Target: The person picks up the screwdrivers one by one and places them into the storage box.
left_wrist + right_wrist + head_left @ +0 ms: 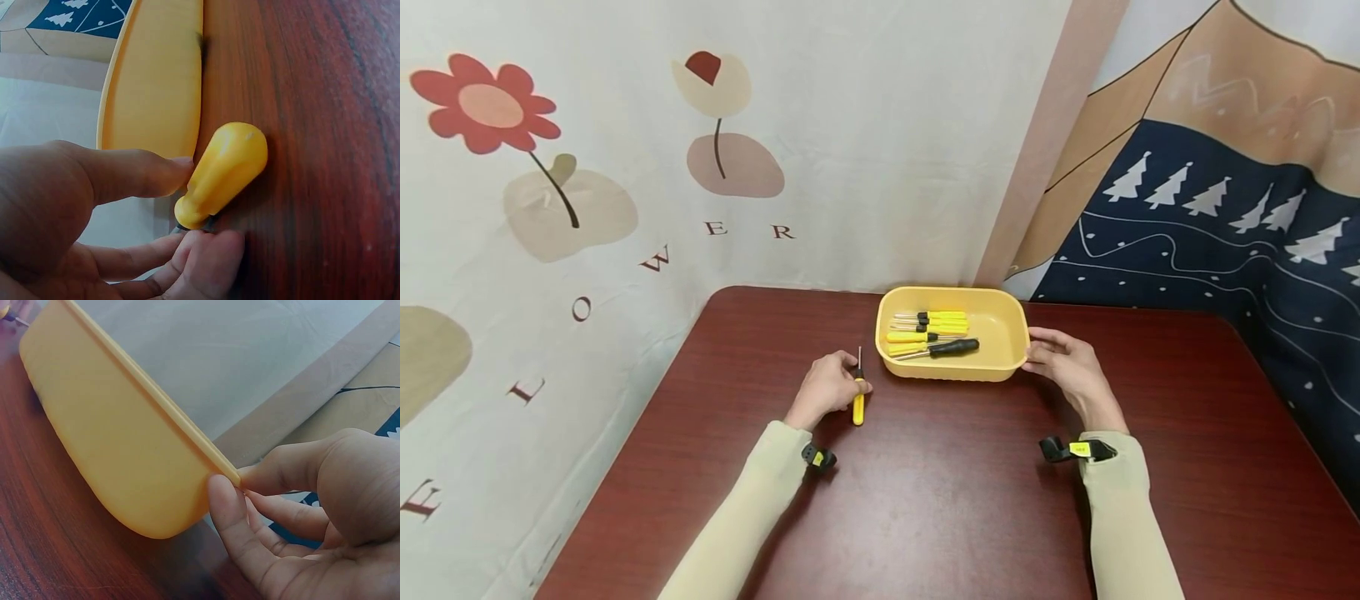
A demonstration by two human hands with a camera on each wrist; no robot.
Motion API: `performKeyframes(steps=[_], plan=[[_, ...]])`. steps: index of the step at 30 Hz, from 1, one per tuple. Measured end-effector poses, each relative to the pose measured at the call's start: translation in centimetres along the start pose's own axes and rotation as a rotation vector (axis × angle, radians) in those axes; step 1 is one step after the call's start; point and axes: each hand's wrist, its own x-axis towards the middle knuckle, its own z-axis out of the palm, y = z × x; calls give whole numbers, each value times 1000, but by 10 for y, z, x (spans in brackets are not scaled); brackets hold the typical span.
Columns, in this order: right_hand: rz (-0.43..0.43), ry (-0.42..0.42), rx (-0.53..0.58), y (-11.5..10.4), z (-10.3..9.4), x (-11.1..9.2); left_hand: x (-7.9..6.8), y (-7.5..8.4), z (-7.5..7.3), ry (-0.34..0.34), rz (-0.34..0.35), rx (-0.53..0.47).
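A yellow-handled screwdriver [858, 407] lies left of the yellow plastic tray [1000, 333], its shaft pointing away from me. My left hand [829, 385] pinches it between thumb and fingers near the neck of the handle. Close up in the left wrist view, the handle [231, 164] sits just above or on the tabletop; I cannot tell which. At the tray's right end, my right hand [1073, 371] grips the rim, with thumb and fingers on it in the right wrist view. Inside the tray lie several yellow-handled screwdrivers [946, 316] and one black-handled screwdriver [955, 347].
Under everything is a dark red-brown wooden table [955, 492]. Behind the tray, a printed curtain [880, 167] hangs along the table's back edge. Each wrist wears a small black strap device, the left [818, 457] and the right [1078, 450].
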Motion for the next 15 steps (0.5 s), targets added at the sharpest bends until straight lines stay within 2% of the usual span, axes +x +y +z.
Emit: performKeyframes(steps=[10,15], plan=[[2,-7,13,1,-1,1,-1,-1,1,7,-22,-33],[1,-3,12,2,-1,1,-1,-2,2,30,-31,-3]])
